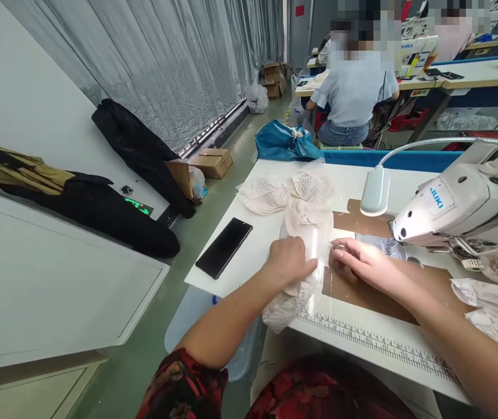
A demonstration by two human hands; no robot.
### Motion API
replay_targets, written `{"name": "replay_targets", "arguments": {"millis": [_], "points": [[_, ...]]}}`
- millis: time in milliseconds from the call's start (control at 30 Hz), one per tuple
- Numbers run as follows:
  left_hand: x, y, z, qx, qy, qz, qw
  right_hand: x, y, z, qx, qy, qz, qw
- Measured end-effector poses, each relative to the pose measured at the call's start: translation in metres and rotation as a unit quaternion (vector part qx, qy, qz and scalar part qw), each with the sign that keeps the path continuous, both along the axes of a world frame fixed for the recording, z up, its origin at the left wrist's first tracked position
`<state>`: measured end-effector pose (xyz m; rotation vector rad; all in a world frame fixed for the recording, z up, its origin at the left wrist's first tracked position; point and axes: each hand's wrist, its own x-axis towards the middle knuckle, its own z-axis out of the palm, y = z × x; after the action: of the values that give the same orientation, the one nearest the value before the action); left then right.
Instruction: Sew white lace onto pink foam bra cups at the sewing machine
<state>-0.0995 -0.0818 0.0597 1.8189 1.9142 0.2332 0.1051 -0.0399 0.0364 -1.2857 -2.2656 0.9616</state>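
Note:
My left hand (287, 260) is curled closed on pale cream lace fabric (308, 215), pressing it against the white table, thumb toward the right. Under and beside that hand lies a clear, shiny sheet (317, 244) over part of the fabric. One end of the lace (284, 308) droops over the table's front edge. Just right of the sheet, my right hand (360, 262) pinches a slim pointed tool (331, 242); its kind is too small to make out. Brown cardboard (362, 297) lies beneath this hand.
A black phone (224, 248) rests to the left. On the right stand a sewing machine (445, 198) and a lamp (375, 192), with more lace (493, 302) by it. A ruler strip (375, 343) lines the front edge. Another person (354, 93) sits ahead.

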Motion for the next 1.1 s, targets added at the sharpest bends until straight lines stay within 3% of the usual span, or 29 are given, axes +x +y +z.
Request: {"name": "replay_targets", "arguments": {"millis": [167,300,400,467,567,633,733,833,933,1100], "points": [[-0.002,0.002,-0.002,-0.025,-0.171,-0.018,0.985,0.025,-0.03,-0.001,-0.154,0.102,-0.002,0.983],[-0.004,0.001,-0.004,-0.055,-0.359,-0.019,0.932,0.033,-0.043,-0.002,-0.285,0.17,-0.046,0.942],[0.0,0.0,-0.009,-0.07,-0.451,-0.01,0.89,0.031,-0.047,0.003,-0.343,0.235,-0.043,0.908],[0.003,-0.003,-0.01,-0.095,-0.544,-0.004,0.834,0.027,-0.047,0.007,-0.349,0.264,-0.038,0.898],[0.004,-0.012,-0.007,-0.157,-0.693,0.015,0.704,0.019,-0.042,0.011,-0.336,0.288,-0.046,0.896],[0.0,-0.016,-0.005,-0.162,-0.731,0.029,0.662,0.015,-0.037,0.012,-0.325,0.296,-0.067,0.895],[-0.013,-0.02,-0.007,-0.093,-0.745,0.086,0.655,0.014,-0.033,0.013,-0.309,0.294,-0.092,0.9],[-0.026,-0.023,-0.015,-0.068,-0.704,0.14,0.693,0.016,-0.034,0.014,-0.308,0.266,-0.088,0.909],[-0.032,-0.028,-0.021,-0.127,-0.646,0.091,0.747,0.014,-0.038,0.018,-0.318,0.234,-0.062,0.916],[-0.03,-0.031,-0.018,-0.181,-0.594,-0.007,0.784,-0.002,-0.038,0.019,-0.379,0.208,-0.04,0.901]]}}
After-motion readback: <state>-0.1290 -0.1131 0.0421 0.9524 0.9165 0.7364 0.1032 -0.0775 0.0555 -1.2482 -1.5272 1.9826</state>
